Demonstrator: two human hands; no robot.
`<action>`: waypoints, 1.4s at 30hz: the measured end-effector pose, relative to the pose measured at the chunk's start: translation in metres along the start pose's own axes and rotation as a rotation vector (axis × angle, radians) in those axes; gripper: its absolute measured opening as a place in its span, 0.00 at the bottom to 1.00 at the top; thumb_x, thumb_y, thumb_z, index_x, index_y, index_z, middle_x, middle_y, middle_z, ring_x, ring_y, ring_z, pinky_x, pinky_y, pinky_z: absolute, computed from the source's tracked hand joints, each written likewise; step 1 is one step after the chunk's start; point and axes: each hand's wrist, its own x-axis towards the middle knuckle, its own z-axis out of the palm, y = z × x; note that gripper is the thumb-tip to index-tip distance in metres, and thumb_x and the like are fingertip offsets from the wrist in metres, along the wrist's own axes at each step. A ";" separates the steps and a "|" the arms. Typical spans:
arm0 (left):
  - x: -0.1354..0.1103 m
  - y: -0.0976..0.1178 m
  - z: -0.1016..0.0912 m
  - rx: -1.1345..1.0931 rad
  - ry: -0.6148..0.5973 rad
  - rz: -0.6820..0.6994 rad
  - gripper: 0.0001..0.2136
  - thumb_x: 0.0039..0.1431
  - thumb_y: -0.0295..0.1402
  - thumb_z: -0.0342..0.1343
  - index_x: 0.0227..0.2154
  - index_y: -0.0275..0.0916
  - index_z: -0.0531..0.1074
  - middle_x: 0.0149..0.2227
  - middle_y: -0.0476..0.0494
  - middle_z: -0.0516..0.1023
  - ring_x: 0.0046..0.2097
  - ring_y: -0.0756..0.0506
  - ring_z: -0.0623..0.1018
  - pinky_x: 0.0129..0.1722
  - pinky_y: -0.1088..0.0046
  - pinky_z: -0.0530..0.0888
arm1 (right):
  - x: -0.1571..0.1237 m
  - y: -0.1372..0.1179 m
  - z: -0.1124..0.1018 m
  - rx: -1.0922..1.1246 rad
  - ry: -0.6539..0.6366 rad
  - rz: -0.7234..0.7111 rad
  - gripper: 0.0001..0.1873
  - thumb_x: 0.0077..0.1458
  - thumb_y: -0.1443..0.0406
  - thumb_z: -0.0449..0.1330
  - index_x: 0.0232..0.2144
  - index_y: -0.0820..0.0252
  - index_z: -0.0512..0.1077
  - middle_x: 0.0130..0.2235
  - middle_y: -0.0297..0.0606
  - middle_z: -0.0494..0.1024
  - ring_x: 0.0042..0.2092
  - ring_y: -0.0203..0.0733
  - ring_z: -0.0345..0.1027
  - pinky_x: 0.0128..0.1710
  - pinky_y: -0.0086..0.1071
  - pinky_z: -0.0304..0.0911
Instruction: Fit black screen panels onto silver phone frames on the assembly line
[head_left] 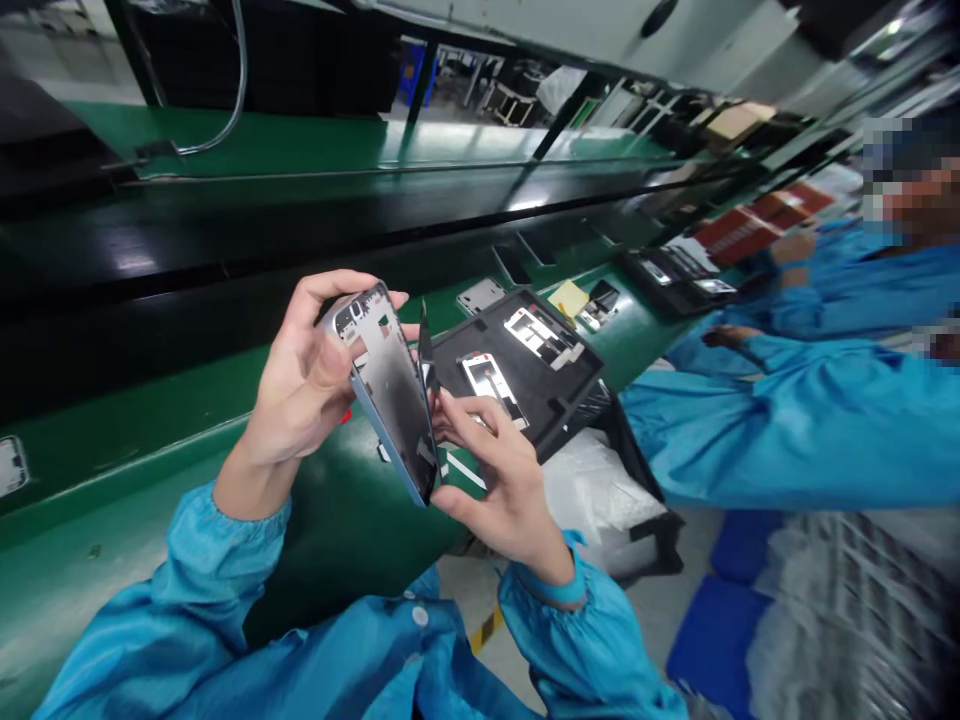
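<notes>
My left hand (307, 380) grips a phone frame (390, 395) by its top end, thumb on the inner face, holding it tilted above the green bench. My right hand (495, 470) holds the frame's lower edge from below, and its fingers pinch a thin dark strip (425, 350) that stands up along the frame's right side. Both hands are closed on these parts. Just behind them lies a black tray (555, 395) with two more phone frames (540, 335) set in its recesses.
A black conveyor belt (225, 250) runs across the bench behind the hands. A yellow note pad (568, 298) and small parts lie beyond the tray. A co-worker in a blue coat (787, 410) works at the right. White bags (600, 490) sit under the bench edge.
</notes>
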 end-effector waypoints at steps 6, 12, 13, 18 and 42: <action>0.007 -0.012 -0.010 0.069 -0.078 0.077 0.25 0.61 0.54 0.70 0.53 0.44 0.78 0.53 0.39 0.84 0.56 0.32 0.85 0.47 0.62 0.84 | 0.013 0.002 0.014 0.083 0.052 0.029 0.41 0.65 0.42 0.66 0.73 0.48 0.68 0.56 0.49 0.77 0.54 0.54 0.78 0.56 0.52 0.80; 0.002 -0.014 -0.013 0.200 -0.075 0.188 0.22 0.67 0.53 0.65 0.56 0.45 0.79 0.56 0.38 0.83 0.57 0.39 0.85 0.55 0.64 0.82 | 0.017 0.000 0.027 0.072 0.124 -0.056 0.40 0.66 0.45 0.67 0.74 0.46 0.67 0.54 0.49 0.76 0.51 0.52 0.79 0.52 0.50 0.81; 0.000 -0.012 -0.012 0.192 -0.088 0.174 0.23 0.67 0.54 0.65 0.56 0.45 0.79 0.56 0.37 0.84 0.54 0.39 0.86 0.51 0.65 0.84 | 0.015 -0.001 0.027 0.078 0.135 -0.057 0.40 0.66 0.45 0.67 0.74 0.46 0.66 0.54 0.49 0.76 0.51 0.53 0.79 0.51 0.50 0.82; -0.011 0.002 -0.006 0.154 -0.148 0.168 0.25 0.65 0.57 0.65 0.56 0.45 0.79 0.56 0.36 0.85 0.50 0.40 0.88 0.48 0.66 0.85 | 0.001 -0.009 0.019 0.112 0.156 -0.096 0.41 0.65 0.43 0.66 0.75 0.43 0.65 0.53 0.50 0.77 0.53 0.55 0.76 0.48 0.49 0.82; 0.008 -0.017 -0.010 0.170 0.050 0.135 0.30 0.63 0.59 0.66 0.57 0.42 0.80 0.60 0.30 0.82 0.60 0.31 0.84 0.51 0.58 0.86 | 0.026 0.026 0.048 0.276 0.175 -0.086 0.35 0.63 0.56 0.74 0.70 0.43 0.72 0.52 0.43 0.74 0.51 0.47 0.77 0.52 0.43 0.79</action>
